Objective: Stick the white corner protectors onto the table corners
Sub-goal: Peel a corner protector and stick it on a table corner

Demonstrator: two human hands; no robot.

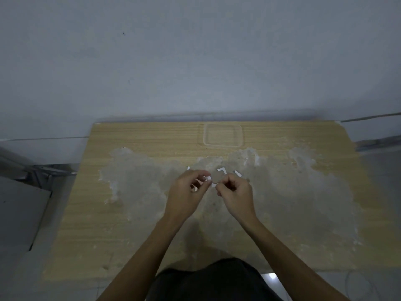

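Note:
Over the middle of the wooden table (pixel 134 224), my left hand (pixel 186 192) and my right hand (pixel 235 193) meet, fingers curled. Between their fingertips they pinch one small white corner protector (pixel 210 181). Just beyond the hands, more white L-shaped corner protectors lie on the tabletop: one (pixel 221 171) in the middle, one (pixel 237 174) to the right, and a thin white piece (pixel 188 168) to the left. The held piece is partly hidden by my fingers.
The tabletop has a large worn grey patch (pixel 282 192) across its centre and a square recessed outline (pixel 222 135) near the far edge. A grey wall stands behind the table. A grey metal frame (pixel 36 172) sits to the left, beside the table's edge.

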